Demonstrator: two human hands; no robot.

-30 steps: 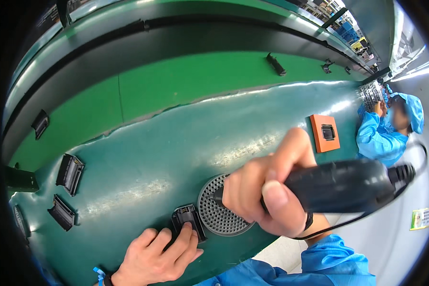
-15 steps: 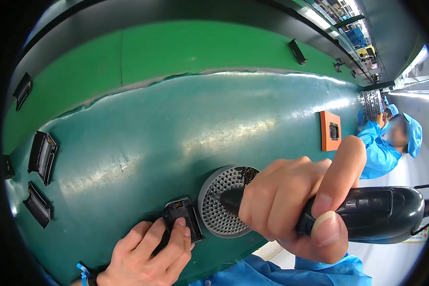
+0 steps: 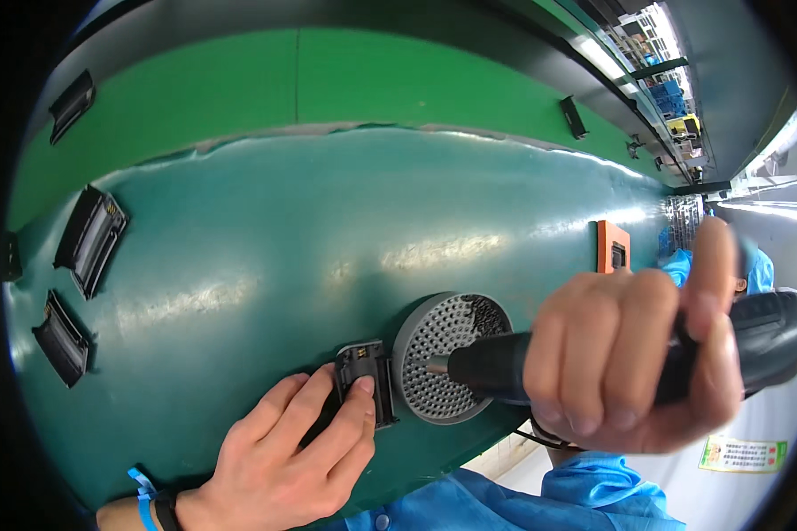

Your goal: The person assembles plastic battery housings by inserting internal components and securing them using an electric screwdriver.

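Note:
My left hand (image 3: 283,451) grips a black plastic housing (image 3: 359,356) on the green mat; thumb and fingers press on it, covering part of its middle. Small gold-coloured contacts show at its far end. My right hand (image 3: 633,354) is wrapped round a black electric screwdriver (image 3: 496,365), held nearly level and pointing left. Its metal bit is over the round grey tray (image 3: 405,389), which stands just right of the housing. Holes cover the tray's plate, and small dark screws (image 3: 484,317) are heaped at its far right side. Whether the bit touches a screw I cannot tell.
Two similar black housings (image 3: 93,241) (image 3: 63,339) lie at the left of the mat. Others (image 3: 72,106) (image 3: 574,117) rest on the brighter green strip behind. An orange block (image 3: 604,248) stands at the right. Beyond it is a person in blue (image 3: 760,272).
The screwdriver and my right hand have shifted right, so the metal bit now shows over the tray. My left hand keeps its hold on the housing. The whole view has shifted slightly.

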